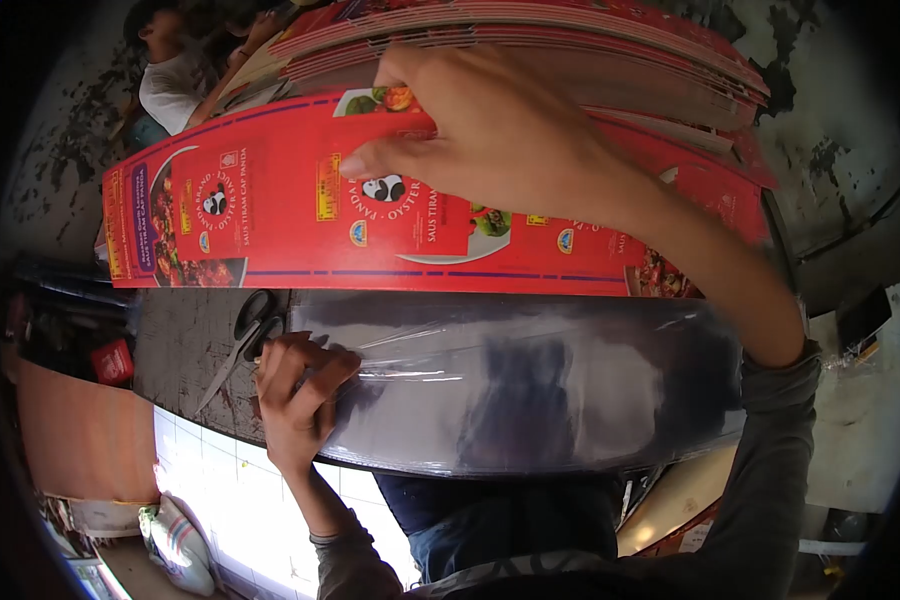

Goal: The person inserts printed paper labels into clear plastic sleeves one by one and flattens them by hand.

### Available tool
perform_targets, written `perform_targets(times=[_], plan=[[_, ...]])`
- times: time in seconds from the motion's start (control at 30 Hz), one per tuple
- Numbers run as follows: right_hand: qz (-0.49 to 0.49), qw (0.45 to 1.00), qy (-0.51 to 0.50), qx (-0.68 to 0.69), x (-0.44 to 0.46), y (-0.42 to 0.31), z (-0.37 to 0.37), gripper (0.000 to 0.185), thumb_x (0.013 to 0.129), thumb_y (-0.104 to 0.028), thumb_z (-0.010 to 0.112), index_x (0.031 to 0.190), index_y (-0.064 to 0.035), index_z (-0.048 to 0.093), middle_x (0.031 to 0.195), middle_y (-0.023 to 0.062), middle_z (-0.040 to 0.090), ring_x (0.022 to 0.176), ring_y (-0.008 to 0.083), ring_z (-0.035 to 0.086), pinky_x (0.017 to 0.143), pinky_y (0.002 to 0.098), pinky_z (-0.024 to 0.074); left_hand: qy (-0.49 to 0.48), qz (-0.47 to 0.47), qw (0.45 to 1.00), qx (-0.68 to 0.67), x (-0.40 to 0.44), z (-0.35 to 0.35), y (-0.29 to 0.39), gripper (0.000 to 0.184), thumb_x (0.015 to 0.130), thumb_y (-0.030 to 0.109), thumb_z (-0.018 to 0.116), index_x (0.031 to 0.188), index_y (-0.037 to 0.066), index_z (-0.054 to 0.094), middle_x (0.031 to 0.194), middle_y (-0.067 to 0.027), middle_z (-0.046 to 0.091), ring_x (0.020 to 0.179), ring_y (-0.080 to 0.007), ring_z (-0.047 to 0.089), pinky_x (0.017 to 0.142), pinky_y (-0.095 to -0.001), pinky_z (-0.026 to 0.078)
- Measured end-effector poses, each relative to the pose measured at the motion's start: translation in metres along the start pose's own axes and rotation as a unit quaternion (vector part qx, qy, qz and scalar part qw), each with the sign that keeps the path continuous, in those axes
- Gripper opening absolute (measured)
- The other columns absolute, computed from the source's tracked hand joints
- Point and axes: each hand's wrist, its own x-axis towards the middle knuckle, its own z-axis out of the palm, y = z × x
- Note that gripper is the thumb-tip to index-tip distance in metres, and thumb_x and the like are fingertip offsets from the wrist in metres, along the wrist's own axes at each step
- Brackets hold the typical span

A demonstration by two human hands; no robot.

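Observation:
My left hand (298,388) has its fingers curled and pinched at the left end of a clear plastic sheet (570,385), which shows creases running out from the fingertips. The sheet is glossy and lies across the near side of the work surface. Above it lies a long red printed cardboard sheet (290,210) with panda oyster sauce labels. Over that card is my right hand (460,130), thumb and forefinger spread apart, the thumb resting on the print. Its other fingers are partly hidden. Black-handled scissors (254,318) lie beside my left hand.
Behind the card rises a stack of red printed sheets (530,45). A person in a white shirt (175,90) is at the upper left. The worn dark board (190,340) ends near a white tiled floor (230,490). A sack (180,545) stands lower left.

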Motion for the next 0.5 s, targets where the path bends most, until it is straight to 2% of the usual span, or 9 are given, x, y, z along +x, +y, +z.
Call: perform_targets(times=[0.07, 0.13, 0.2, 0.27, 0.33, 0.37, 0.43, 0.47, 0.5], plan=[[-0.038, 0.999, 0.027, 0.008, 0.013, -0.006, 0.011, 0.042, 0.071, -0.035, 0.068, 0.082, 0.0034, 0.055, 0.057, 0.0151, 0.054, 0.059, 0.0287, 0.059, 0.056, 0.0385, 0.0432, 0.009, 0.019, 0.999, -0.025, -0.001, -0.001, -0.002, 0.028, 0.059, 0.005, 0.065, 0.084, 0.015, 0.059, 0.076, -0.0038, 0.055, 0.078, -0.0266, 0.053, 0.07, -0.0388, 0.043], [-0.065, 0.995, 0.03, 0.073, 0.016, -0.021, 0.018, 0.03, 0.07, -0.027, 0.068, 0.062, 0.0013, 0.06, 0.055, 0.0178, 0.056, 0.058, 0.0323, 0.061, 0.051, 0.0419, 0.0467, 0.012, -0.001, 1.0, -0.012, 0.001, -0.003, 0.0, 0.025, 0.059, 0.007, 0.067, 0.081, 0.014, 0.058, 0.084, -0.0068, 0.055, 0.084, -0.0284, 0.052, 0.07, -0.0392, 0.042], [-0.062, 0.995, 0.008, 0.078, 0.016, -0.028, 0.018, 0.026, 0.068, -0.023, 0.069, 0.064, 0.0013, 0.062, 0.057, 0.0181, 0.058, 0.057, 0.0311, 0.061, 0.05, 0.0405, 0.0473, 0.02, -0.029, 0.999, -0.014, 0.0, -0.003, 0.003, 0.024, 0.058, 0.008, 0.069, 0.079, 0.013, 0.058, 0.088, -0.0088, 0.054, 0.087, -0.0294, 0.051, 0.071, -0.0395, 0.042], [-0.087, 0.994, 0.056, 0.044, 0.012, -0.033, 0.021, 0.023, 0.066, -0.021, 0.07, 0.064, 0.0007, 0.062, 0.06, 0.0177, 0.06, 0.057, 0.0301, 0.062, 0.049, 0.0391, 0.0476, 0.028, -0.057, 0.998, -0.017, -0.003, -0.005, 0.003, 0.024, 0.058, 0.009, 0.07, 0.078, 0.011, 0.057, 0.092, -0.0108, 0.053, 0.089, -0.0303, 0.051, 0.072, -0.0398, 0.041], [-0.084, 0.996, 0.032, 0.023, 0.006, -0.032, 0.019, 0.022, 0.065, -0.02, 0.07, 0.064, 0.0002, 0.063, 0.061, 0.0174, 0.06, 0.058, 0.0294, 0.062, 0.05, 0.0391, 0.0477, 0.044, -0.102, 0.994, 0.012, -0.007, -0.004, 0.002, 0.025, 0.059, 0.017, 0.073, 0.076, 0.008, 0.057, 0.094, -0.0142, 0.051, 0.088, -0.0317, 0.051, 0.073, -0.0411, 0.042], [-0.082, 0.996, 0.02, 0.012, 0.004, -0.03, 0.016, 0.021, 0.065, -0.02, 0.069, 0.064, 0.0, 0.063, 0.062, 0.0173, 0.06, 0.058, 0.0291, 0.062, 0.05, 0.039, 0.0478, 0.044, -0.103, 0.994, 0.011, -0.005, -0.004, 0.003, 0.025, 0.059, 0.017, 0.073, 0.076, 0.008, 0.057, 0.094, -0.0142, 0.051, 0.088, -0.0317, 0.051, 0.073, -0.0411, 0.042], [-0.075, 0.997, 0.003, -0.021, 0.001, -0.027, 0.011, 0.021, 0.065, -0.019, 0.069, 0.065, 0.0012, 0.063, 0.062, 0.0177, 0.06, 0.058, 0.029, 0.062, 0.05, 0.0392, 0.0479, 0.062, -0.125, 0.99, 0.021, 0.0, -0.003, 0.004, 0.032, 0.07, 0.035, 0.067, 0.074, 0.005, 0.056, 0.094, -0.0165, 0.051, 0.087, -0.0316, 0.052, 0.072, -0.0411, 0.043], [-0.067, 0.997, -0.003, -0.041, 0.0, -0.026, 0.008, 0.022, 0.066, -0.019, 0.069, 0.067, 0.0026, 0.062, 0.062, 0.0182, 0.06, 0.059, 0.0291, 0.062, 0.05, 0.0395, 0.0478, 0.06, -0.126, 0.99, 0.019, 0.0, -0.002, 0.004, 0.032, 0.07, 0.035, 0.067, 0.074, 0.005, 0.056, 0.094, -0.0165, 0.051, 0.087, -0.0316, 0.052, 0.072, -0.0411, 0.043], [-0.065, 0.997, -0.004, -0.041, -0.001, -0.023, 0.006, 0.022, 0.066, -0.019, 0.069, 0.067, 0.0026, 0.062, 0.062, 0.0182, 0.06, 0.059, 0.0291, 0.062, 0.05, 0.0395, 0.0478, 0.056, -0.127, 0.99, -0.001, 0.0, -0.002, 0.003, 0.039, 0.074, 0.042, 0.061, 0.075, 0.004, 0.055, 0.095, -0.0173, 0.051, 0.087, -0.0313, 0.053, 0.071, -0.0403, 0.043]])
